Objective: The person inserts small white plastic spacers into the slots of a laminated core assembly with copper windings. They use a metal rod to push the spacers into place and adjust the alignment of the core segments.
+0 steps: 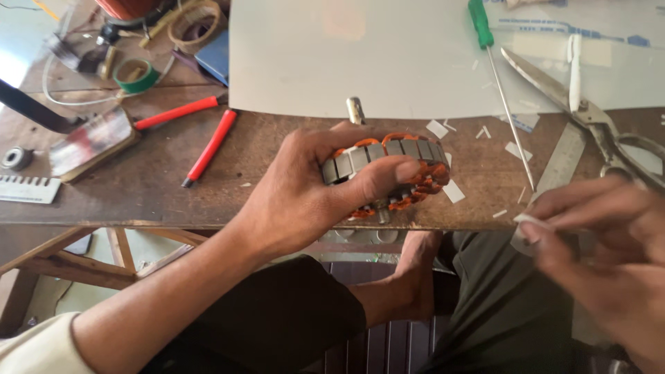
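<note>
Right hand [609, 242], nearest the camera, pinches a white paper slip [528, 220] between fingertips. Left hand [312, 190] clasps the stator [388, 170], copper-wound, at the worktop [138, 187] edge. Step judged: slot insulation; next, the slip needs aligning with a slot. White sheet [360, 62] at 12 o'clock; scissors [582, 104] at 2; red pliers [201, 131] at 10.

From my remote seat I see two bare hands, the left hand [305, 190] and the right hand [609, 249], with no gloves, rings or watch showing. The left forearm is uncovered up to a pale cream short sleeve [34, 350] at the frame's lower corner. Dark trousers [277, 318] cover the lap, one leg looking olive-grey, and a bare foot [412, 277] shows between them.
</note>
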Tool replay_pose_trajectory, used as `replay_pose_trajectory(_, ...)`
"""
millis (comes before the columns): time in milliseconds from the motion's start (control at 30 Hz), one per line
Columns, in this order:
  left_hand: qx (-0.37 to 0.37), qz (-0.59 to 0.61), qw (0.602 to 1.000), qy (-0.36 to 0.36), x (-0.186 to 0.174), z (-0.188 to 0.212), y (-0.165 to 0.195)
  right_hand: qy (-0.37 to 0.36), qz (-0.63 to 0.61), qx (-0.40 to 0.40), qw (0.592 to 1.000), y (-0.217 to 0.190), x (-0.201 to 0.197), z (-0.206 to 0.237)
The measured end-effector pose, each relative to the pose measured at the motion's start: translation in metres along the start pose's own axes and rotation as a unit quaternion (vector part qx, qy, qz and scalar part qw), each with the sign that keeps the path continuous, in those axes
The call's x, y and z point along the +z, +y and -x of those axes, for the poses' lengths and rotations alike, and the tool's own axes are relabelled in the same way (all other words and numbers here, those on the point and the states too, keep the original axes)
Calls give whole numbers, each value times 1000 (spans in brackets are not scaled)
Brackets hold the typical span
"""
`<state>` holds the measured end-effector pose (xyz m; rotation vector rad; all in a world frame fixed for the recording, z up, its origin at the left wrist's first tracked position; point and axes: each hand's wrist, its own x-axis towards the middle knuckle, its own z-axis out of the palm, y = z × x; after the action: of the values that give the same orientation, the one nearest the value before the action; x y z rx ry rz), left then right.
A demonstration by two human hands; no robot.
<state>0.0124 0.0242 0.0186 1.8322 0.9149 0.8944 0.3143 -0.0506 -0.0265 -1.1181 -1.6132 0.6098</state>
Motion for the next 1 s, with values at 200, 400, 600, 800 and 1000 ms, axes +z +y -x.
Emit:
replay_pose_trajectory(200, 6, -14, 1000, -3, 2, -3, 10, 43, 91, 36, 994, -10, 0, -6)
replay_pose_trajectory(400, 87, -101, 991, 16, 7, 4, 11, 0, -28, -85, 996, -41, 23, -22)
replay_pose_trajectory(600, 184, -116, 976, 2, 9, 11, 10, 42, 36, -111, 992, -51, 44, -13)
replay_pose_trajectory(800, 190, -128, 973, -1, 14, 14, 13, -78, 120, -252, 957, -50, 34, -22)
replay_pose_trajectory(1000, 187, -121, 975, -11, 16, 15, 18, -117, 212, -239, 940, -69, 32, -17)
